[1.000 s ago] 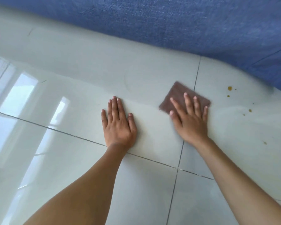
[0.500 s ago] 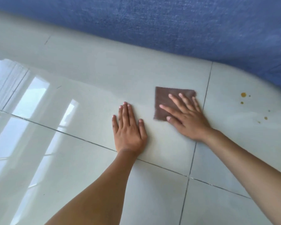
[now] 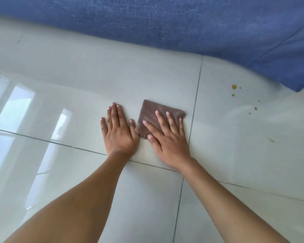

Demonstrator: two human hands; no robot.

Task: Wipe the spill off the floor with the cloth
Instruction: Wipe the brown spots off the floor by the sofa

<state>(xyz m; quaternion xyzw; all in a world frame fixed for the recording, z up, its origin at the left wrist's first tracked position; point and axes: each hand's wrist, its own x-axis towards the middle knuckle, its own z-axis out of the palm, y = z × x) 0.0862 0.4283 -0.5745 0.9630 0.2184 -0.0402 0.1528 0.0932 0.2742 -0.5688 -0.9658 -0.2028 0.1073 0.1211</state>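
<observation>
- One view only, head-worn wide-angle camera, so no second view to share anything with.
- Looks forward and steeply down onto the tiled floor [image 3: 63, 95], close to it.
- Both forearms enter from the bottom edge; left hand [image 3: 118, 132] and right hand [image 3: 168, 142] sit near frame centre.
- Blue fabric [image 3: 165, 21] fills the top edge, the far limit of the view.
- Wide lens bends the straight lines, and the frame is tilted.

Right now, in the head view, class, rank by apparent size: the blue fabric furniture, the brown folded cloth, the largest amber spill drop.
1. Blue fabric furniture
2. Brown folded cloth
3. Largest amber spill drop
</observation>
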